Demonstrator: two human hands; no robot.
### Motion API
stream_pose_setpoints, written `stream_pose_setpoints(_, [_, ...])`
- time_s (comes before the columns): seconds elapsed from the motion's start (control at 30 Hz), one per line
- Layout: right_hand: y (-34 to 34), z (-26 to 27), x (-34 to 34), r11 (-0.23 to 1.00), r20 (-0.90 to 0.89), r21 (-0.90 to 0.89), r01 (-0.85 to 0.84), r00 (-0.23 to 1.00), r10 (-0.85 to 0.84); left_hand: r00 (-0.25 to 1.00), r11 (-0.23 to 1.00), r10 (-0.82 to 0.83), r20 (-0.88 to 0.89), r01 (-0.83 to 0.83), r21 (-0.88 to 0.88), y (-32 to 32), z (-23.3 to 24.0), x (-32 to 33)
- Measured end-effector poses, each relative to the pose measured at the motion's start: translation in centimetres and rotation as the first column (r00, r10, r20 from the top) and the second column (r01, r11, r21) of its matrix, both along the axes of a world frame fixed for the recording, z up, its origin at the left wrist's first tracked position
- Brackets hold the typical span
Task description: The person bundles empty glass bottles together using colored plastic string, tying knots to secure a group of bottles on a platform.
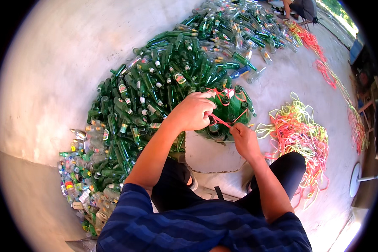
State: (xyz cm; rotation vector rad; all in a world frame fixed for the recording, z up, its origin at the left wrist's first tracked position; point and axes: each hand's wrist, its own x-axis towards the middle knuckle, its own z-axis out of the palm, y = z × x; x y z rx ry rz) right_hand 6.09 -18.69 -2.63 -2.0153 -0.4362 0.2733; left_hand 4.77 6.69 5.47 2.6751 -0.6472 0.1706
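A cluster of green glass bottles [219,107] stands upright in front of me, at the far end of a pale board [208,154]. Pink plastic strapping [220,120] loops around and between the bottle necks. My left hand [195,110] is at the left side of the cluster, gripping the strapping between thumb and fingers. At the near right side, my right hand [244,138] is closed on the same strapping. A length of it runs taut between both hands. The strap ends are hidden by my fingers.
Loose green bottles [148,85] pile up on the left, clear glass bottles [239,39] farther back. Tangled pink and yellow strapping [302,135] covers floor on my right. Another person [304,9] sits at the far right. A round stool [355,179] lies near the right edge.
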Motion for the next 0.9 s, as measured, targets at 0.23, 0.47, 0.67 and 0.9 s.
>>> stream_pose_setpoints(0.23, [0.1,-0.6,0.0,0.999,0.057,-0.038,-0.012,0.998,0.014,0.999,0.996,0.0,0.039,0.003,-0.088,1.6,-0.8,-0.3])
stream_pose_setpoints(0.47, [0.4,-0.2,-0.9,0.991,-0.018,-0.038,-0.128,0.992,0.128,0.996,0.988,0.086,0.006,-0.085,-0.127,3.0,-0.9,-0.3])
stream_pose_setpoints(0.67, [1.7,-1.6,-1.7,0.99,-0.031,0.027,-0.139,0.99,0.14,0.992,0.99,0.118,0.047,-0.114,-0.078,3.3,-1.2,0.3])
stream_pose_setpoints(0.9, [2.2,-1.7,-1.7,0.988,0.001,0.09,-0.122,0.992,0.122,0.974,0.974,0.226,0.029,-0.226,-0.02,3.7,-2.5,0.6])
